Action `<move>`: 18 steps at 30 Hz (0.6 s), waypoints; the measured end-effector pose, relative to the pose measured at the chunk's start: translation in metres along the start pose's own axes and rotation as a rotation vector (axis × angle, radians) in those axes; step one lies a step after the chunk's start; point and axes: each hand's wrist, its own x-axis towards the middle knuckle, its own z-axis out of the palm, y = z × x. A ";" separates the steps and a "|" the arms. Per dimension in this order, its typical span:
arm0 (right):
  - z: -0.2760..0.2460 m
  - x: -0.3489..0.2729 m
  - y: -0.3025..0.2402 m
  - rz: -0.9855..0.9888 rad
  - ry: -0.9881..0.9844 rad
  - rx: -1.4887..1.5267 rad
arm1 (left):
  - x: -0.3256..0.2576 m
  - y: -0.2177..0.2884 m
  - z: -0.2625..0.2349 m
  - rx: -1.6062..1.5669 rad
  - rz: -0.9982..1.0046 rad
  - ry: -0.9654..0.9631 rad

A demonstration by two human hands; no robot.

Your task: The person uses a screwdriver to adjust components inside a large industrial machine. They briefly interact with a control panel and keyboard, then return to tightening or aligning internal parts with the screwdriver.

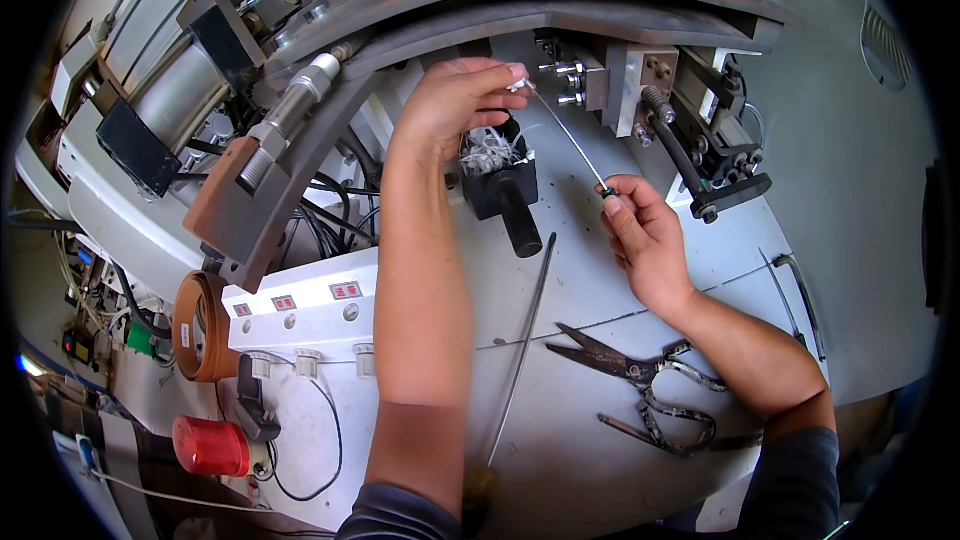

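My right hand [648,245] is closed round the dark handle of a thin screwdriver [570,135], whose bright shaft points up and to the left. At its tip, my left hand [455,105] pinches a small crumpled white scrap [519,86] between thumb and fingers. The scrap touches the tip or lies right beside it; I cannot tell which. Just below my left hand sits a black holder [485,198] with a thick round black stub. White shredded scraps [490,148] fill its top. What that holder is attached to is hidden.
Large dark-handled shears [640,370] and a long thin rod [522,350] lie on the grey table [560,420]. Machine metalwork [560,15] arches above my hands, with bolts [570,82] close by. A white control box [300,305], brown roll [200,325] and red lamp [210,446] stand left.
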 end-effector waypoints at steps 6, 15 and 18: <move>0.002 0.001 0.003 0.109 -0.003 0.003 | 0.000 -0.001 0.001 0.115 -0.076 0.011; -0.017 0.033 0.008 0.174 0.113 0.036 | -0.002 0.000 0.014 0.365 -0.152 -0.130; -0.009 0.021 0.011 0.241 0.036 0.038 | 0.011 -0.017 -0.003 0.490 -0.025 0.141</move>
